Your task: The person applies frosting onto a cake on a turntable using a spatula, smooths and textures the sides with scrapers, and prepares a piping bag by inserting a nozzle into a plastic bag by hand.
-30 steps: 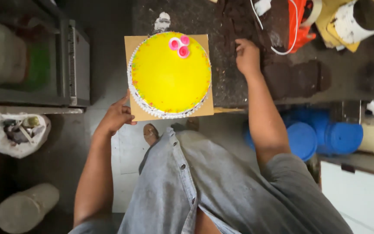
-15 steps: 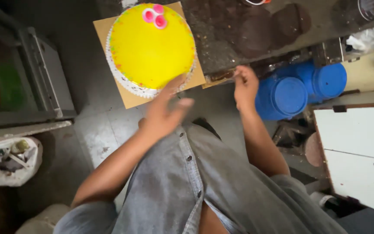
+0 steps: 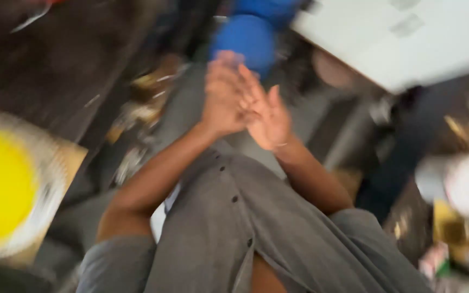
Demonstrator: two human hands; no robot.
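The view is blurred by motion. My left hand (image 3: 225,96) and my right hand (image 3: 267,115) are raised in front of my grey shirt, pressed palm against palm with the fingers stretched out. Neither holds anything. A round yellow cake (image 3: 1,190) with a white frilled edge sits on a brown cardboard board (image 3: 74,158) at the far left, well apart from both hands and partly cut off by the frame edge.
A dark worktop (image 3: 55,65) carries the cake board. Blue round containers (image 3: 245,38) stand on the floor just beyond my hands. A white cabinet (image 3: 408,38) fills the upper right. A white round object (image 3: 462,184) and blurred clutter lie at the right.
Both hands have left the cake board and the worktop edge and come together in front of my body. My view has swung right, pushing the cake to the left edge.
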